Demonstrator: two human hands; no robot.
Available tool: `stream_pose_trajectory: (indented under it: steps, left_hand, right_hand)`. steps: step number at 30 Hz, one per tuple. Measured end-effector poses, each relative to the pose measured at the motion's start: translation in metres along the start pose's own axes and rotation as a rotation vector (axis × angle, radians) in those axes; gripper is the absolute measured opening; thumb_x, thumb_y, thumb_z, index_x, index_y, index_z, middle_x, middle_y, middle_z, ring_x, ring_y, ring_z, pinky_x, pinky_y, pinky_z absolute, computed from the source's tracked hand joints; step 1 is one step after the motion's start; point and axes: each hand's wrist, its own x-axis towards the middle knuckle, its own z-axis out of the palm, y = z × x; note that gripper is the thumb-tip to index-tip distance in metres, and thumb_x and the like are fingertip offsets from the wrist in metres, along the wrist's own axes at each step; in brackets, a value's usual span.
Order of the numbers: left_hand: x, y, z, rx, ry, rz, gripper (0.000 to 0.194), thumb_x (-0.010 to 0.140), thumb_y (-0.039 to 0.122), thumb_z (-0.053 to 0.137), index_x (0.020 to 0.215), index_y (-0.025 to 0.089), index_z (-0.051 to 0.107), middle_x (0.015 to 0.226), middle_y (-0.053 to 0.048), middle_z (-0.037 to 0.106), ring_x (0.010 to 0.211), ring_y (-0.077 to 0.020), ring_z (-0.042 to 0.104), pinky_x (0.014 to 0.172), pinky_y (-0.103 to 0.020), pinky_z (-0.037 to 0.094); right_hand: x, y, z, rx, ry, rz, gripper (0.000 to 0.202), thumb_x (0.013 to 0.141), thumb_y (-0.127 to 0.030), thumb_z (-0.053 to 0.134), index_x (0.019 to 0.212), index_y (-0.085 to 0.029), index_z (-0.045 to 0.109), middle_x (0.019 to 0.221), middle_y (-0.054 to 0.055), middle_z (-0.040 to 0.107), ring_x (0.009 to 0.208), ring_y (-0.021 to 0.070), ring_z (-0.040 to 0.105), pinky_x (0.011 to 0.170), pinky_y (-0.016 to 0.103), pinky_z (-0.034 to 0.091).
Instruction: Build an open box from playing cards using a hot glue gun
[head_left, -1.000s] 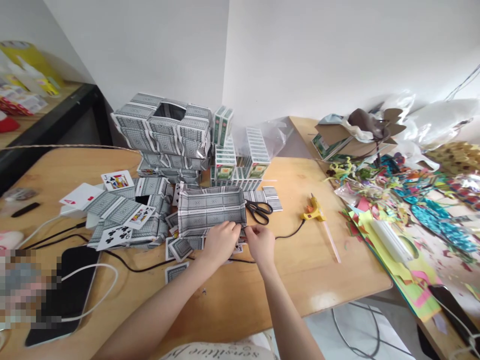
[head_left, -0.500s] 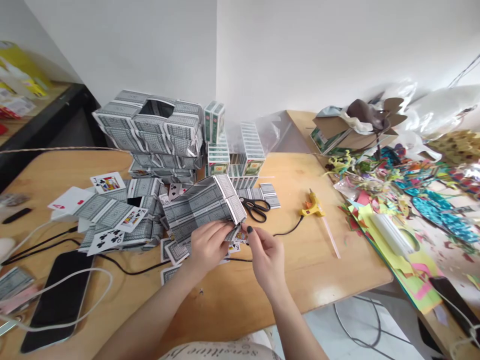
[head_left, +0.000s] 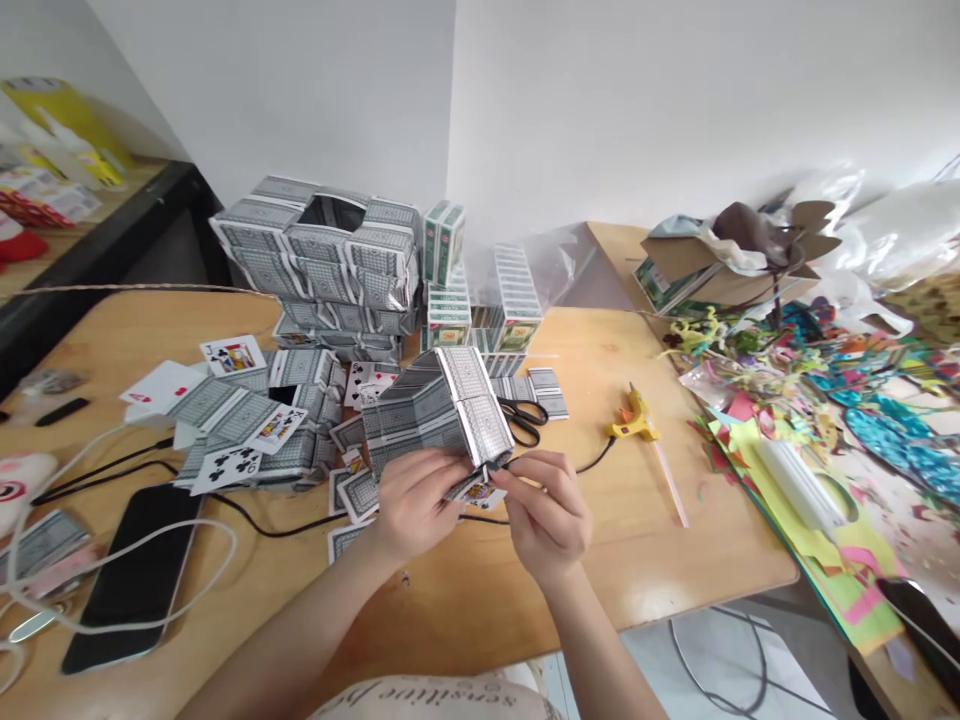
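Above the table's middle I hold a folded structure of playing cards (head_left: 420, 405), tilted, its patterned grey backs facing out. My left hand (head_left: 420, 500) is closed on its lower edge, fingers on top. At the structure's lower right corner my right hand (head_left: 549, 505) pinches the card edge between thumb and fingers; the exact contact is partly hidden. A face card (head_left: 484, 494) shows just below, between the hands. Loose cards (head_left: 358, 493) lie on the table left of my left hand. Black-handled scissors (head_left: 523, 420) rest behind the structure, partly covered by it.
A large card-built block (head_left: 322, 255) and stacked card boxes (head_left: 517, 300) stand at the back. More joined cards (head_left: 292, 450) lie left, near a phone (head_left: 135, 575) and cables. A yellow glue gun (head_left: 636, 418) sits right. Coloured paper scraps (head_left: 795, 510) cover the right-hand table.
The card structure has turned slightly, showing more of its right-hand panel. My right hand has shifted a little, its fingers now curled nearer the corner. The whole view has moved slightly left.
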Motion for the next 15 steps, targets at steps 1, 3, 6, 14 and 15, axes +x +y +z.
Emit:
stream_pose_trajectory:
  steps: [1, 3, 6, 14, 15]
  left_hand:
    - [0.000, 0.000, 0.000, -0.006, -0.001, -0.001, 0.019, 0.071, 0.006, 0.047, 0.082, 0.017, 0.059, 0.076, -0.005, 0.069, 0.070, -0.0133, 0.064, 0.066, -0.024, 0.052]
    - [-0.002, 0.000, -0.001, -0.012, -0.002, -0.008, 0.017, 0.071, 0.008, 0.050, 0.082, 0.017, 0.059, 0.076, -0.005, 0.069, 0.070, -0.0135, 0.064, 0.066, -0.024, 0.052]
    - [-0.003, 0.000, -0.001, 0.005, 0.004, -0.008, 0.016, 0.072, 0.010, 0.050, 0.083, 0.018, 0.060, 0.076, -0.005, 0.069, 0.070, -0.0140, 0.064, 0.066, -0.024, 0.052]
    - [-0.004, -0.004, -0.008, 0.085, -0.012, 0.060, 0.025, 0.071, 0.009, 0.047, 0.089, 0.020, 0.061, 0.078, -0.003, 0.070, 0.075, -0.0152, 0.065, 0.070, -0.026, 0.053]
    - [-0.004, -0.004, -0.009, 0.091, -0.013, 0.063, 0.024, 0.071, 0.009, 0.048, 0.089, 0.020, 0.061, 0.078, -0.003, 0.070, 0.076, -0.0152, 0.065, 0.070, -0.026, 0.053]
  right_hand:
    - [0.000, 0.000, 0.000, 0.001, 0.011, -0.019, 0.036, 0.076, -0.003, 0.054, 0.099, -0.029, 0.065, 0.077, 0.003, 0.061, 0.075, 0.0169, 0.058, 0.061, 0.033, 0.052]
    - [0.000, -0.001, 0.001, -0.001, 0.024, -0.044, 0.040, 0.074, -0.001, 0.054, 0.102, -0.029, 0.063, 0.078, 0.003, 0.062, 0.077, 0.0176, 0.058, 0.061, 0.033, 0.052]
    - [0.000, -0.001, 0.003, -0.004, 0.014, -0.045, 0.040, 0.074, 0.000, 0.053, 0.102, -0.028, 0.063, 0.079, 0.004, 0.064, 0.078, 0.0182, 0.059, 0.062, 0.034, 0.052]
    - [0.013, -0.004, -0.003, -0.001, -0.133, -0.038, 0.032, 0.078, -0.004, 0.048, 0.096, -0.025, 0.064, 0.081, 0.004, 0.065, 0.078, 0.0178, 0.060, 0.065, 0.034, 0.053]
    - [0.015, -0.004, -0.004, -0.004, -0.155, -0.048, 0.033, 0.078, -0.004, 0.048, 0.097, -0.025, 0.064, 0.082, 0.005, 0.064, 0.079, 0.0179, 0.059, 0.066, 0.035, 0.053]
